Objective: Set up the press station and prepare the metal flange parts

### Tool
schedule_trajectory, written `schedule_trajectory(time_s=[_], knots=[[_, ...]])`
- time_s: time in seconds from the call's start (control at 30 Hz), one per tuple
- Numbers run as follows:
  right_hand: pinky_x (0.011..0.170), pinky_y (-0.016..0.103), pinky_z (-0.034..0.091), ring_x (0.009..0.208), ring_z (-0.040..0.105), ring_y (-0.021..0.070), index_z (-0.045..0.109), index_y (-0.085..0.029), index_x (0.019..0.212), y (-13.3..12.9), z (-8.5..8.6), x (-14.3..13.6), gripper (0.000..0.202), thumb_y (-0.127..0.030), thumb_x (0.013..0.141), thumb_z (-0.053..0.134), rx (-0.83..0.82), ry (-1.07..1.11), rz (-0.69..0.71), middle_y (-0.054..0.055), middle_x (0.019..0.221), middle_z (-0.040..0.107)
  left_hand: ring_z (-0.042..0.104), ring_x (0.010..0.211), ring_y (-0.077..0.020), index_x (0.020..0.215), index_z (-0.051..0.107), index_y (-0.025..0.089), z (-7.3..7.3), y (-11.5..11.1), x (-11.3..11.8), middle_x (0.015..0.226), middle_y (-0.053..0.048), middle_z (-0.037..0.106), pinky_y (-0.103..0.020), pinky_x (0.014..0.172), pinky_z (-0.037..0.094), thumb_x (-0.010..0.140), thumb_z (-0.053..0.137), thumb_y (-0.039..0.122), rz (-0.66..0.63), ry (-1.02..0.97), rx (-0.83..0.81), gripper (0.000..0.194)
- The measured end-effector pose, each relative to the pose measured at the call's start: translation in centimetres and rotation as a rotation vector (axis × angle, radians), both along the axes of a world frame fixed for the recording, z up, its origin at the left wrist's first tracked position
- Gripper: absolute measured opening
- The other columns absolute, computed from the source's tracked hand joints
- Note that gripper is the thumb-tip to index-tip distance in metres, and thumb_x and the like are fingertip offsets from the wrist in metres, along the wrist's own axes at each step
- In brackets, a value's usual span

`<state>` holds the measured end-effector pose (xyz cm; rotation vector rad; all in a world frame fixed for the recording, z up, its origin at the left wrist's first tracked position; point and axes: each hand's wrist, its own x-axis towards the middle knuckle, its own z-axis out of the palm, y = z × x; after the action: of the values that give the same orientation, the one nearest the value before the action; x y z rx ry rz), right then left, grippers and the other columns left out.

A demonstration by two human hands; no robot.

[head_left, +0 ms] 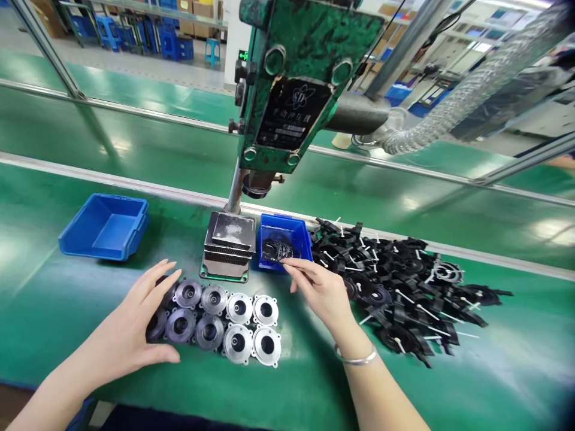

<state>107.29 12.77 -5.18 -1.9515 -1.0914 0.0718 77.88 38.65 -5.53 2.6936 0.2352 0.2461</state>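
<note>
Two rows of round silver metal housings [238,342], with bored centres and small lugs, stand on the green work surface. My left hand [146,317] curves around the left end of these rows, thumb and fingers spread wide apart; it covers part of the leftmost housings, and whether it presses on them I cannot tell. My right hand [317,287] reaches over the front rim of a small blue bin [306,242] containing thin black rings [276,248]. Its thumb and fingertips are pinched together beside the rings; what is between them is hidden.
A green hand press [309,42] rises behind a stacked metal block [229,239]. Another blue bin [103,227] stands at the left. Black plastic parts with white sticks [399,287] lie heaped at the right. A metal rail [179,191] runs along the back, and a flexible duct [476,84] hangs upper right.
</note>
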Motion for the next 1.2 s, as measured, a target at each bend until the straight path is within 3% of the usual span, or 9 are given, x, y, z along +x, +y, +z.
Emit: schedule_trajectory(time_s=[0.1, 0.23, 0.37, 0.47, 0.57, 0.7, 0.83, 1.0, 1.2], knots=[[0.065, 0.024, 0.052, 0.059, 0.066, 0.0137, 0.078, -0.022, 0.094, 0.2, 0.0, 0.1, 0.023, -0.035, 0.101, 0.060, -0.005, 0.051, -0.052, -0.003, 0.066, 0.071, 0.033, 0.149, -0.0442, 0.163, 0.017, 0.031, -0.5, 0.0, 0.3, 0.166, -0.016, 0.027, -0.060, 0.114, 0.043, 0.077, 0.065, 0.077, -0.003, -0.020, 0.012, 0.109], [0.062, 0.026, 0.051, 0.067, 0.071, 0.0161, 0.070, -0.023, 0.057, 0.4, 0.2, 0.1, 0.047, -0.041, 0.099, 0.059, 0.010, 0.119, -0.149, 0.003, 0.082, 0.077, 0.035, 0.148, -0.0436, 0.162, 0.020, 0.031, -0.9, 0.1, 0.8, 0.164, -0.016, 0.030, -0.060, 0.115, 0.041, 0.077, 0.067, 0.076, -0.019, -0.038, 0.016, 0.107], [0.054, 0.028, 0.049, 0.060, 0.066, 0.0177, 0.074, -0.021, 0.067, 0.2, -0.1, 0.3, 0.042, -0.050, 0.095, 0.064, 0.043, 0.236, -0.209, 0.006, 0.074, 0.074, 0.036, 0.147, -0.0428, 0.162, 0.020, 0.031, -0.7, 0.1, 0.6, 0.165, -0.015, 0.028, -0.058, 0.114, 0.043, 0.076, 0.064, 0.079, 0.006, -0.041, -0.041, 0.108], [0.039, 0.026, 0.035, 0.043, 0.052, 0.0141, 0.078, -0.016, 0.090, -0.2, -0.1, 0.4, 0.037, -0.052, 0.092, 0.071, 0.153, 0.408, -0.259, 0.005, 0.061, 0.068, 0.038, 0.147, -0.0413, 0.163, 0.018, 0.032, -0.6, 0.3, 0.1, 0.167, -0.014, 0.025, -0.055, 0.112, 0.046, 0.077, 0.057, 0.084, 0.045, -0.052, -0.112, 0.108], [0.037, 0.023, 0.024, 0.038, 0.040, 0.0103, 0.075, -0.016, 0.106, -0.8, 0.2, 0.1, 0.036, -0.049, 0.091, 0.074, 0.256, 0.495, -0.252, 0.000, 0.051, 0.059, 0.036, 0.147, -0.0417, 0.163, 0.017, 0.033, -0.9, 0.7, -0.6, 0.167, -0.014, 0.024, -0.055, 0.112, 0.046, 0.075, 0.052, 0.088, 0.074, -0.069, -0.153, 0.109], [0.039, 0.021, 0.026, 0.039, 0.038, 0.0080, 0.076, -0.017, 0.106, -1.3, 0.5, -0.2, 0.035, -0.048, 0.091, 0.075, 0.256, 0.421, -0.292, 0.000, 0.051, 0.060, 0.035, 0.148, -0.0415, 0.163, 0.015, 0.033, -1.9, 1.4, -1.6, 0.166, -0.014, 0.024, -0.056, 0.115, 0.043, 0.074, 0.052, 0.088, 0.092, -0.068, -0.196, 0.111], [0.035, 0.019, 0.017, 0.035, 0.038, 0.0085, 0.076, -0.013, 0.100, -0.2, 0.3, -0.1, 0.049, -0.057, 0.079, 0.082, 0.265, 0.654, -0.314, 0.001, 0.048, 0.058, 0.035, 0.148, -0.0410, 0.163, 0.016, 0.032, -3.0, 2.0, -2.3, 0.165, -0.015, 0.026, -0.056, 0.118, 0.039, 0.075, 0.050, 0.088, 0.090, -0.088, -0.234, 0.110], [0.031, 0.019, 0.015, 0.034, 0.048, 0.0084, 0.077, -0.011, 0.092, 1.5, -0.4, 0.2, 0.054, -0.060, 0.073, 0.084, 0.228, 0.702, -0.330, 0.017, 0.087, 0.075, 0.037, 0.147, -0.0411, 0.163, 0.019, 0.030, -3.8, 2.1, -2.3, 0.165, -0.016, 0.027, -0.056, 0.118, 0.039, 0.077, 0.052, 0.086, 0.071, -0.104, -0.242, 0.107], [0.029, 0.019, 0.018, 0.037, 0.053, 0.0077, 0.077, -0.009, 0.088, 1.9, -1.1, 0.8, 0.053, -0.060, 0.075, 0.082, 0.232, 0.602, -0.395, 0.022, 0.114, 0.071, 0.039, 0.147, -0.0406, 0.163, 0.018, 0.028, -4.1, 2.1, -2.3, 0.164, -0.018, 0.030, -0.053, 0.116, 0.043, 0.077, 0.055, 0.084, 0.055, -0.118, -0.216, 0.109]])
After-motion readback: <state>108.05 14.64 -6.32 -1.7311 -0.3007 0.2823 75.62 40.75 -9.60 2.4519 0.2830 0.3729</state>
